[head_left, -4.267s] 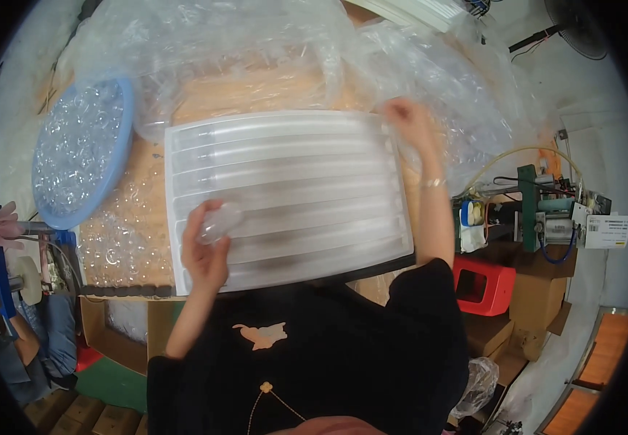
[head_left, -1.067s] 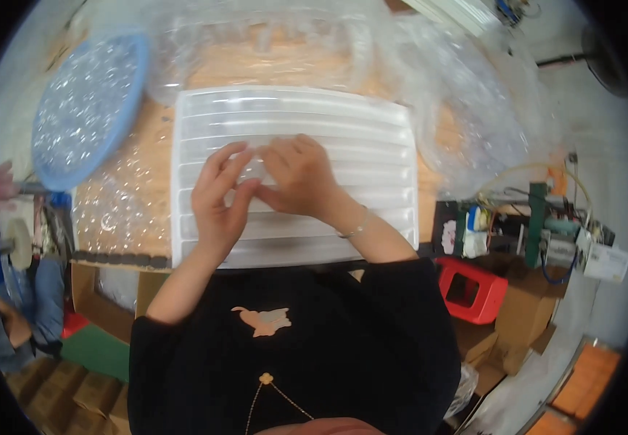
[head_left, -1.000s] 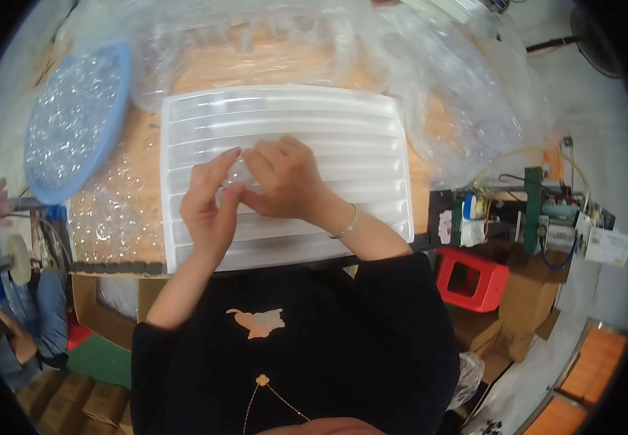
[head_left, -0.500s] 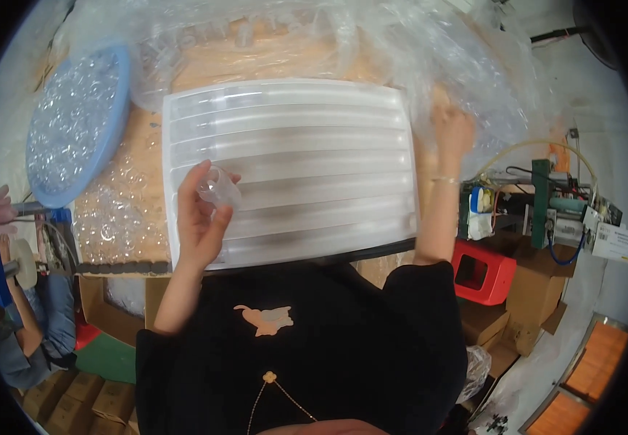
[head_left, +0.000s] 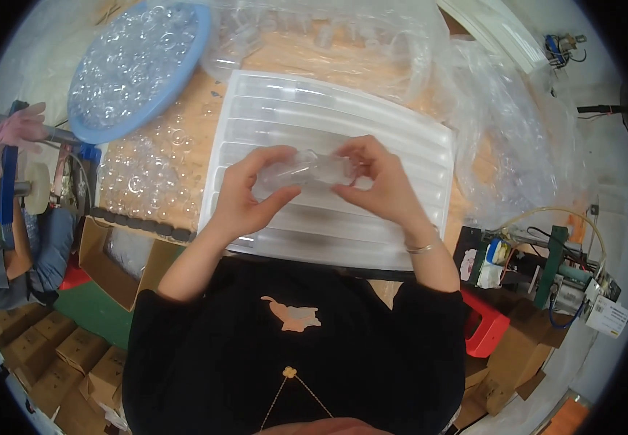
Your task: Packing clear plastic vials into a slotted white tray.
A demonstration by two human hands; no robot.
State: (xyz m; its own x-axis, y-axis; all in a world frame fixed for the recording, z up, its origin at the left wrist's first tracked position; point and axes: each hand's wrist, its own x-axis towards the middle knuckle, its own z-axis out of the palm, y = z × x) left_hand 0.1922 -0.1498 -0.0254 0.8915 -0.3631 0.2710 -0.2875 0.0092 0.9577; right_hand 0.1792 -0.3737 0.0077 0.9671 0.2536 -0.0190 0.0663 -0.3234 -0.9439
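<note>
Over a white tray (head_left: 408, 228) with long parallel channels, my two hands face each other. My left hand (head_left: 241, 196) is closed around a clear plastic cup-like piece (head_left: 279, 176). Another clear plastic piece (head_left: 334, 170), narrower and frosty-looking, is gripped by the fingers of my right hand (head_left: 383, 181). The two pieces meet end to end between the hands; whether they are joined I cannot tell. The tray's channels run crosswise beneath.
A blue basin (head_left: 204, 51) full of small clear round parts stands at the far left. Similar parts (head_left: 143, 170) lie loose on the wooden table. Clear plastic bags (head_left: 502, 138) cover the far and right sides. Equipment with cables (head_left: 539, 264) is at the right; a co-worker's arm (head_left: 18, 254) shows far left.
My right hand has come back from the plastic bag at the right with a clear piece and brought it against the cup-like piece in my left hand. The view has shifted.
</note>
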